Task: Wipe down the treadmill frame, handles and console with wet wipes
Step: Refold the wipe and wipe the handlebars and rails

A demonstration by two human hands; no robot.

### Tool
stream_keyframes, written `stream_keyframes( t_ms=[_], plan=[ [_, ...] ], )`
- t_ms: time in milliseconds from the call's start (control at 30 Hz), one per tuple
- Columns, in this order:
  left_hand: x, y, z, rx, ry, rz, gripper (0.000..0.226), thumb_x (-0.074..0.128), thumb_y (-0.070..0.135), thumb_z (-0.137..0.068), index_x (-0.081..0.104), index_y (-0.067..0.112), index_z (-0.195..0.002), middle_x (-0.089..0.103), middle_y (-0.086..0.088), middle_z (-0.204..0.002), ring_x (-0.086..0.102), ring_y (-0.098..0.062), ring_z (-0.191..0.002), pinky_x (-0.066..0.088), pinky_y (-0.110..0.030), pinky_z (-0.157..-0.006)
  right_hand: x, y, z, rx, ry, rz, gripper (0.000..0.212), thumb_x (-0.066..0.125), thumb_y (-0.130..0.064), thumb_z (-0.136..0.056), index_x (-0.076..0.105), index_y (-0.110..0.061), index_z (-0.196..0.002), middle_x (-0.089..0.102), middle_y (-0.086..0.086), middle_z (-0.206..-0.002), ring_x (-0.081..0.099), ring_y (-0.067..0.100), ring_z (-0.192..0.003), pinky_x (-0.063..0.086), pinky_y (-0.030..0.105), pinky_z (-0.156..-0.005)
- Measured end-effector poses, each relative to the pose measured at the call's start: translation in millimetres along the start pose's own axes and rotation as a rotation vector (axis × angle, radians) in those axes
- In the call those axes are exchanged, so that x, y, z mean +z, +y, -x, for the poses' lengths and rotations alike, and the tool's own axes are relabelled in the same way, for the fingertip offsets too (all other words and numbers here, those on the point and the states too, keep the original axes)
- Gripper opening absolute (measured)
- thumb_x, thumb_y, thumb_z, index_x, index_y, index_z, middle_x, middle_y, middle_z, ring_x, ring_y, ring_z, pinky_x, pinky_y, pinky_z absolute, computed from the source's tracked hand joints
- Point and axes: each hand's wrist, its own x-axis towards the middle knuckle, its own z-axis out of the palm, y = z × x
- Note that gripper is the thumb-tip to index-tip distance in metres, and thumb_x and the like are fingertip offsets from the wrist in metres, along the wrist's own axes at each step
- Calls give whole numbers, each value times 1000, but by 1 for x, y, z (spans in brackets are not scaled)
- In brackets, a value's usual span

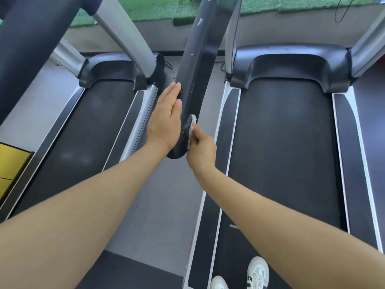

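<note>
Two hands work at the near end of a black handle [195,80], a long padded bar that runs from the top of the view down to a rounded tip between two treadmills. The right hand [201,152] has its fingers curled round a white wipe [191,128], crumpled and pressed against the handle's right edge just above the tip. The left hand [165,119] lies flat against the handle's left side, fingers straight and together, thumb along the bar's edge. The handle's surface shows pale scuffs and specks along its length. To the right lies the belt [281,147] of the right treadmill, flanked by black side rails with silver trim and capped at the far end by a black motor cover [291,65]. White shoes [257,272] stand on the belt's near end. Grey uprights [233,34] rise from the cover's corners. To the left sits a second treadmill [83,130] with its own grey upright. Green turf [158,7] stretches beyond the machines, and a yellow object [12,161] shows at the left edge.
</note>
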Motion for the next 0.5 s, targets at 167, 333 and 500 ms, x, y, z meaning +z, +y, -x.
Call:
stream_keyframes(
  t_ms=[167,333,500],
  plan=[
    [1,-6,-4,20,15,-5,41,33,16,-103,40,19,-143,34,10,-150,28,2,-135,16,2,-100,4,0,39,-49,-51,-73,40,39,-9,-101,45,-20,-140,45,-10,-143,41,1,-130,31,9,-104],
    [2,-8,-4,7,0,15,41,34,16,-103,39,20,-143,32,11,-151,26,10,-129,15,2,-99,0,-12,-1,68,-9,-172,35,37,-16,-103,53,-20,-134,59,-18,-114,55,-12,-99,37,-7,-66],
    [1,-8,-4,-2,-12,3,41,33,19,-103,38,24,-144,32,14,-150,24,17,-123,14,6,-95,4,-8,23,25,-24,-54,38,37,-13,-102,49,-25,-137,56,-23,-116,51,-7,-109,34,-5,-82]
  ],
)
